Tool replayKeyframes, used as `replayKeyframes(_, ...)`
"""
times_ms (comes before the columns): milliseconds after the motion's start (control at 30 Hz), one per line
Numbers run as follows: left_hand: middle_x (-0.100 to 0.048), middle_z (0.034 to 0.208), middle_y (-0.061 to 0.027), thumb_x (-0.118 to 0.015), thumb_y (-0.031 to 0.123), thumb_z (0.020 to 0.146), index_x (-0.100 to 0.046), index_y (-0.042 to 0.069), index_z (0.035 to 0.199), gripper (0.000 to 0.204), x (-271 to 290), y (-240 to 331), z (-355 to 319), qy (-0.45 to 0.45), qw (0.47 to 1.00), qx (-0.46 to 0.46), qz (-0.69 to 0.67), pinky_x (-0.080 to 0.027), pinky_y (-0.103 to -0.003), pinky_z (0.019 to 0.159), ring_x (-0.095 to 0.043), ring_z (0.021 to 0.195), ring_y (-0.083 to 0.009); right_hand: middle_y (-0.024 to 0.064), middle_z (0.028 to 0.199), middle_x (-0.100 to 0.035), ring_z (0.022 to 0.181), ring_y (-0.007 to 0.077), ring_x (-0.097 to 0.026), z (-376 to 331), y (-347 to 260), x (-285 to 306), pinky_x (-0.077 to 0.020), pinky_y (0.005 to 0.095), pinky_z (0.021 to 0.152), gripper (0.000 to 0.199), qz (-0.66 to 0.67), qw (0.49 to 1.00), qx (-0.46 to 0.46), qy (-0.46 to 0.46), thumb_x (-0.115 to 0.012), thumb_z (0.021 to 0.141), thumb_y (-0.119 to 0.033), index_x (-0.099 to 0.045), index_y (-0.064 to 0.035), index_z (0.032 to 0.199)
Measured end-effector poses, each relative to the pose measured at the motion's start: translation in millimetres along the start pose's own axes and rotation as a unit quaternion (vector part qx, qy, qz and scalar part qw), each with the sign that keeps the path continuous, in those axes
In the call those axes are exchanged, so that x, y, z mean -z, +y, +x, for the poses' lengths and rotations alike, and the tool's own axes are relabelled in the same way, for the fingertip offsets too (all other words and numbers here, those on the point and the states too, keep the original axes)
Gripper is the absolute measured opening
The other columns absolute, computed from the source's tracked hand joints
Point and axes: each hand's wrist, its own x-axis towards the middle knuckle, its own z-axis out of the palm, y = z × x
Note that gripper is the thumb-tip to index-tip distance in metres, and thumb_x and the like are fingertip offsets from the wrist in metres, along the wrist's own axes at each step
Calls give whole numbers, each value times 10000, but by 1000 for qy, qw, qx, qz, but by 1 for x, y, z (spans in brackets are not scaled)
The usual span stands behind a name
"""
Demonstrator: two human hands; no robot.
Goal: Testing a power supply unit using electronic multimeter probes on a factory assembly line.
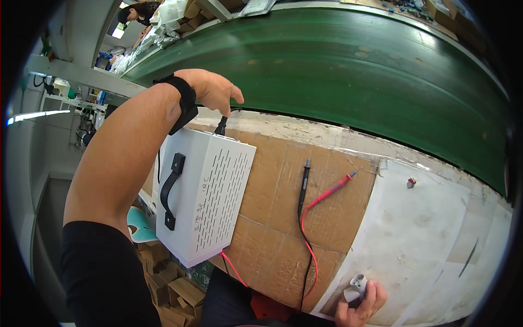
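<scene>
A white metal box point(204, 201) with slotted vents and a black handle point(172, 191) stands at the left of the bench. Over its far end reaches my left hand point(212, 91), fingers partly stretched and apart. One fingertip is beside or touching the black power plug point(220, 126) at the box's back; I see nothing held. My right hand point(365, 306), at the near edge, has its fingers closed around a small white plastic part point(355, 289) with round, tube-like openings. A black test probe point(304, 185) and a red test probe point(332, 189) lie on cardboard between the hands.
Beyond the bench runs a wide green conveyor belt point(327, 60). A white sheet point(419, 240) covers the bench's right side, with a small red-and-white piece point(411, 182) on it. Cardboard boxes point(185, 294) sit below left. Another person point(139, 13) is at the far left.
</scene>
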Motion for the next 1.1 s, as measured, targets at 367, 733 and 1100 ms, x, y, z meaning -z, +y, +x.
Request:
replayKeyframes(367, -692, 1257, -135, -697, 299, 908, -534, 92, 1480, 630, -38, -81, -107, 199, 966, -34, -161, -548, -388, 916, -687, 1062, -246, 239, 1300, -544, 1200, 417, -510, -15, 5, -16, -385, 491, 1068, 703, -20, 999, 18, 29, -735, 773, -75, -482, 36, 1419)
replayKeyframes(733, -707, 890, -61, -700, 300, 943, -694, -3, 1173, 380, -179, -100, -186, 356, 861, -106, -349, -533, -303, 622, -655, 737, -143, 174, 1300, -592, 1229, 362, -530, -28, -2, -30, -371, 475, 1090, 638, -97, 981, 75, 150, -725, 824, -122, -503, -7, 1411)
replayKeyframes(1100, -707, 850, -136, -868, 322, 810, -746, -67, 929, 426, -226, 6, -190, 384, 792, -50, -472, -511, -408, 600, -644, 675, -248, 136, 1305, -607, 1238, 341, -536, -31, 12, -41, -396, 452, 1061, 579, -177, 970, 52, 160, -693, 874, -263, -536, -72, 1398)
